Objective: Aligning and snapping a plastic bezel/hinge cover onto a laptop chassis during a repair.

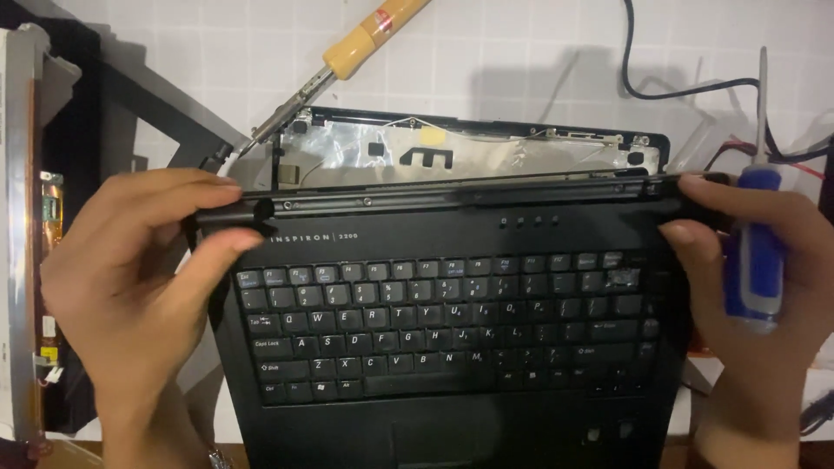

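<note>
A black laptop base (452, 408) with its keyboard (434, 326) lies in front of me. My left hand (130, 278) pinches the left end of the long black hinge cover strip (452, 198) above the keyboard. My right hand (764, 287) grips the strip's right end while also holding a blue-handled screwdriver (754, 252) with its shaft pointing up. Behind the strip lies the laptop's lid shell (469, 152), screen removed, showing silver foil lining.
A soldering iron with a yellow handle (365, 39) rests at the lid's upper left corner. A removed screen panel (22, 226) stands at the far left. Black and red cables (695, 87) run at the upper right over the white tiled surface (486, 52).
</note>
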